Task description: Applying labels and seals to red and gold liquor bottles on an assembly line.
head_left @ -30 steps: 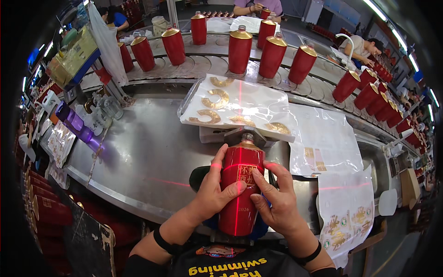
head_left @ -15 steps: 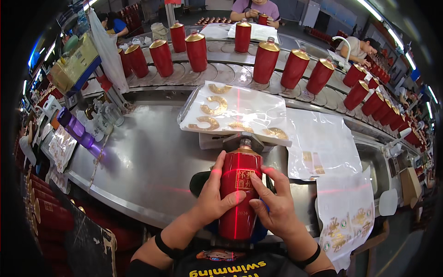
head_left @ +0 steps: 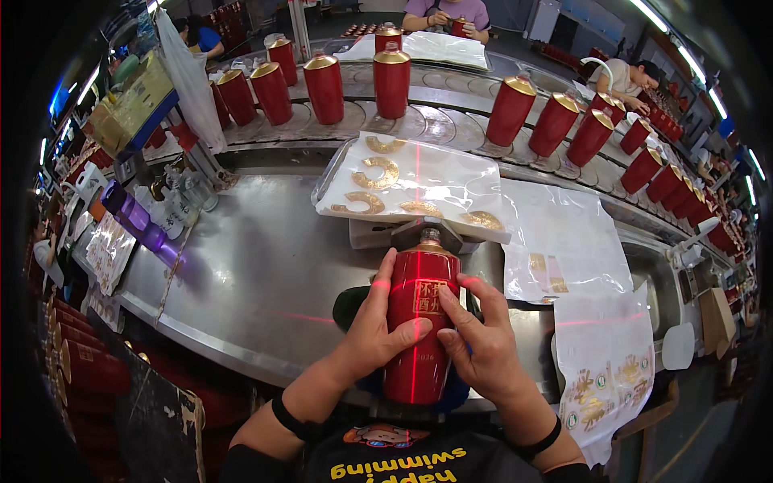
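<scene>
A glossy red bottle [head_left: 413, 374] with a gold shoulder and a clear glass neck lies tilted in front of me, its neck pointing away. My left hand [head_left: 377, 330] wraps its left side, thumb across the front. On the other side, my right hand [head_left: 483, 342] grips it, with its index finger at the right edge of a square gold label [head_left: 425, 297]. A thin red laser line runs lengthwise down the bottle. The neck end sits against a dark angled stop [head_left: 403, 234]. A blue piece below the bottle is mostly hidden.
Beyond the bottle lies a stack of sheets with gold C-shaped stickers [head_left: 459, 181]. White sheets [head_left: 564, 233] and a gold-patterned sheet [head_left: 596, 322] cover the right side. Red bottles [head_left: 511, 113] line a conveyor [head_left: 451, 121] across the back. A purple drinking bottle [head_left: 141, 221] stands left. Other people work behind.
The nearer row of conveyor bottles has moved right, while the farther row has moved left. Both hands keep hold of the bottle; my right index finger has shifted slightly, uncovering more of the label.
</scene>
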The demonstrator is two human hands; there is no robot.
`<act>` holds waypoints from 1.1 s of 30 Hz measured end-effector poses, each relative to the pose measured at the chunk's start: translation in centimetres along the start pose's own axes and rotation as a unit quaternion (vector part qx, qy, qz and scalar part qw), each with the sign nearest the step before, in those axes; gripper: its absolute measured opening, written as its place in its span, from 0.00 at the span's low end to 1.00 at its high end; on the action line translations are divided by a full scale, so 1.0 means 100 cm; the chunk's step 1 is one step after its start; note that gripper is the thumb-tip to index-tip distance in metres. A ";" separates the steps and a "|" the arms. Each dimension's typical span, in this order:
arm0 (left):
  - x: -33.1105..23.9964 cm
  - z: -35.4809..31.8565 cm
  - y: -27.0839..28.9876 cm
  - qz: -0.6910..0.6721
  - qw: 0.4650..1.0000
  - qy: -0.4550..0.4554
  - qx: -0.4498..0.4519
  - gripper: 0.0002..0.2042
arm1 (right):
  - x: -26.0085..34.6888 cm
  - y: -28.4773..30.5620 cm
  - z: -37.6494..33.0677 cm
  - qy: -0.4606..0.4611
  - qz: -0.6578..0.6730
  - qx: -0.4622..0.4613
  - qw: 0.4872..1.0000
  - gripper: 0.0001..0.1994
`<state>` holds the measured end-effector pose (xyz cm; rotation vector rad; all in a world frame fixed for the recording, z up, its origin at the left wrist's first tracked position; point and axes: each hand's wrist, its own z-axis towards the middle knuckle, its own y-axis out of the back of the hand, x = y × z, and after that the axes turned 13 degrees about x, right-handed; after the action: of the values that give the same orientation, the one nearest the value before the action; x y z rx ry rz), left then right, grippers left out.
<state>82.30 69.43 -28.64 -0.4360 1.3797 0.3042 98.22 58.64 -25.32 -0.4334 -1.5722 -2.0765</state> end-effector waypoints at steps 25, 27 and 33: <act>0.010 -0.021 0.009 -0.020 0.999 -0.019 0.029 0.50 | -0.020 0.037 0.033 0.202 -0.088 0.001 0.975 0.16; 0.014 -0.022 0.009 0.019 0.999 -0.038 0.004 0.51 | 0.004 0.042 0.008 0.188 0.056 0.146 0.970 0.15; -0.022 -0.021 0.013 0.481 0.863 -0.146 0.037 0.43 | -0.019 0.041 0.003 -0.112 0.289 0.078 0.948 0.09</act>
<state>79.53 69.66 -26.90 0.4033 1.2080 1.0835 102.07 58.43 -22.91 -0.9685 -1.4854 -1.4843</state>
